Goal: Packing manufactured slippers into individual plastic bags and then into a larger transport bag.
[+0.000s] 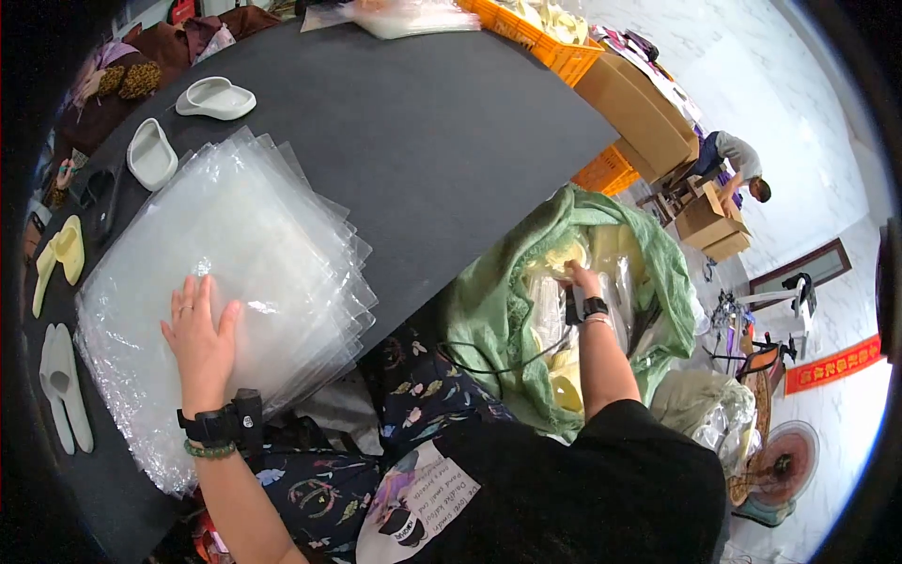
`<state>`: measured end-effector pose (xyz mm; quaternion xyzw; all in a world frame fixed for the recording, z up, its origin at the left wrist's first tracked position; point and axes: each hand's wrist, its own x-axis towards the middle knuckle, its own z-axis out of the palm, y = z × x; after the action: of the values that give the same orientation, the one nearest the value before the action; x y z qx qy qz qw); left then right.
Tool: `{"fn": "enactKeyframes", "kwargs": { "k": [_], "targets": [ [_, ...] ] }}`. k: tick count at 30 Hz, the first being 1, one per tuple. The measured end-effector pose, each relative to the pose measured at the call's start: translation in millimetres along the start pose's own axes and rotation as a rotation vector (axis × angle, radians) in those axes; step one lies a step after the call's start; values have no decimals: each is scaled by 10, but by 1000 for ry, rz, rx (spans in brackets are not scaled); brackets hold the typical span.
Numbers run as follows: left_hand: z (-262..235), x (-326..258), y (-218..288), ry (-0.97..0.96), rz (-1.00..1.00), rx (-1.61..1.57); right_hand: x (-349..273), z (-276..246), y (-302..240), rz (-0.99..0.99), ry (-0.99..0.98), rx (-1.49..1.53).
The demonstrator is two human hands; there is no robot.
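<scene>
My left hand [200, 334] lies flat with spread fingers on a fanned stack of clear plastic bags [254, 207] on the dark table. My right hand [584, 280] reaches into an open green woven sack [489, 291] beside the table. Its fingertips are at a pale yellow item [567, 254] among clear-wrapped pieces; the fingers are partly hidden, so their grip is unclear. Left of the bags stand two light grey clogs, one clog [216, 98] farther back and another clog [152, 155] nearer. Yellow shoes [62, 258] and a whitish pair [64, 385] lie at the table's left edge.
More plastic bags [404, 17] lie at the table's far edge, near an orange crate [536, 42] of pale pieces. Cardboard boxes [639, 108] stand beyond the right corner. Another person [733, 160] bends over a carton. A second sack [705, 404] and a fan [787, 462] are at right.
</scene>
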<state>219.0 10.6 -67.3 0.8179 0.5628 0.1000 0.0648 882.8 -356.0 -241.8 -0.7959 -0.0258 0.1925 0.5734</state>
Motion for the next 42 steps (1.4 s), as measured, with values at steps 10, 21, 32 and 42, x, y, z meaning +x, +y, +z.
{"fn": "enactKeyframes", "kwargs": {
  "k": [10,21,32,42],
  "targets": [
    [-115,-95,-141,10,-48,46,-1003,-146,-1993,-405,310,-708],
    [-143,-95,-289,105,-60,67,-2215,462,-3446,-1050,509,-610],
    [-210,-144,-146,217,-19,19,-3278,2663,-3734,-1677,-230,68],
    [-16,-104,-228,401,62,-25,-3908,3872,-2446,-1872,-980,-413]
  ]
}}
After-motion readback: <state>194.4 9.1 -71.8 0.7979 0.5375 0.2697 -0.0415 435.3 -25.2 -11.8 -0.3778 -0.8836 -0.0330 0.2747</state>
